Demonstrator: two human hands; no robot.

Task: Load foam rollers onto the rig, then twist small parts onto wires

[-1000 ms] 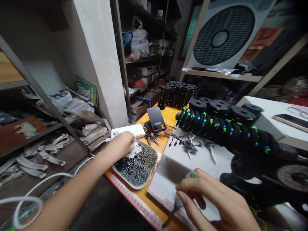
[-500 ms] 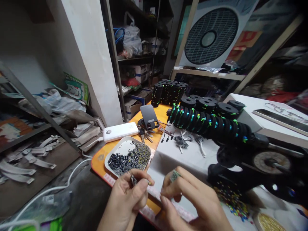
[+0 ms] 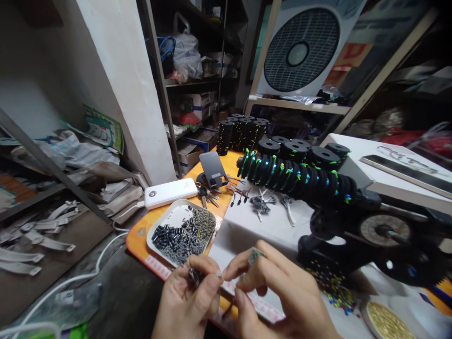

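My left hand [image 3: 196, 294] is closed in a pinch at the bottom centre, with a small dark object partly hidden in its curled fingers and a tiny pale piece at its fingertips. My right hand [image 3: 273, 285] is closed beside it, its index fingertip at that pale piece; a grey-green wrap [image 3: 254, 255] is on one finger. What the right fingers hold is too small to make out. Just beyond the left hand lies a white tray [image 3: 154, 225] of small black, grey and yellow pieces. A black rod wound with bright green and blue bits [image 3: 296, 178] stretches across the right.
A white power bank [image 3: 171, 193], keys [image 3: 208, 195] and a phone stand [image 3: 213, 168] lie behind the tray. Black spools [image 3: 243, 134] stand at the back. Coloured beads [image 3: 335, 292] and a dish of golden beads [image 3: 386, 322] are at the right, below a black machine [image 3: 381, 230].
My right index fingertip has moved left to meet the left fingertips. The whole view has shifted slightly, so the tray and machine appear further left.
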